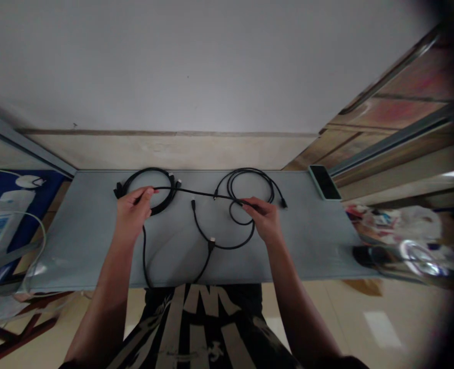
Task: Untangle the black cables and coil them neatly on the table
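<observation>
A black cable [198, 193] runs nearly straight between my two hands, held above the grey table. My left hand [136, 205] pinches it at one end of that stretch, and my right hand [263, 215] pinches it at the other. From there the cable hangs down in curves, with one plug [211, 243] lying near the table's front and another connector end [193, 204] further back. Behind my left hand lies a thick coiled black cable [150, 170] with several plugs. A thinner coiled cable [250, 169] rests behind my right hand, its plug [284, 203] to the right.
A phone [325, 183] lies at the back right of the grey table [311, 241]. A dark bottle [388, 256] with a shiny end is at the right edge. White cords [42, 230] run past the left edge. A wall [181, 151] stands behind.
</observation>
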The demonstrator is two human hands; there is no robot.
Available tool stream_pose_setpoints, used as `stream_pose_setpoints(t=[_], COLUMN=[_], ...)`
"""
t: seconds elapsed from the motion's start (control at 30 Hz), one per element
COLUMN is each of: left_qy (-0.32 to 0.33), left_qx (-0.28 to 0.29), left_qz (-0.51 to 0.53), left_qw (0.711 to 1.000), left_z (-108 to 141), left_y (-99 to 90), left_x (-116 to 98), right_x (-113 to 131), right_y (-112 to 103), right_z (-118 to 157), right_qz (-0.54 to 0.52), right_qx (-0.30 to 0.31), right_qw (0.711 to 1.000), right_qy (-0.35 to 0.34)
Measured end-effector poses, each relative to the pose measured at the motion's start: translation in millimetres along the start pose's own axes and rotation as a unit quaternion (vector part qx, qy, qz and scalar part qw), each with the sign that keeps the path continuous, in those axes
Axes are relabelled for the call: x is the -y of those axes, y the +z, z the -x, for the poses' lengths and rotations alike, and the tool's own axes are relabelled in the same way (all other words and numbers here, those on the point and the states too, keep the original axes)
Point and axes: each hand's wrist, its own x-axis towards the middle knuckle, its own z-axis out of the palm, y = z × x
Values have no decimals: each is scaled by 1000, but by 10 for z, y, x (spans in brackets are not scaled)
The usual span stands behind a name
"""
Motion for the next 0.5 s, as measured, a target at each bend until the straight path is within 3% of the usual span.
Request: stream_pose_setpoints(t=[0.17, 0.37, 0.5], left_qy=[1, -55, -97], left_qx=[-29, -29, -56], left_qz=[72, 93, 109], left_qw=[997, 994, 988], left_z=[12, 18, 0], left_y=[-195, -289, -404], left_x=[-14, 117, 172], right_x=[-140, -119, -27], right_y=[-157, -152, -187], right_z=[57, 49, 46], right_qz=[-28, 42, 111], right_qx=[-86, -93, -57], right_qw=[995, 992, 990], right_qy=[38, -70, -60])
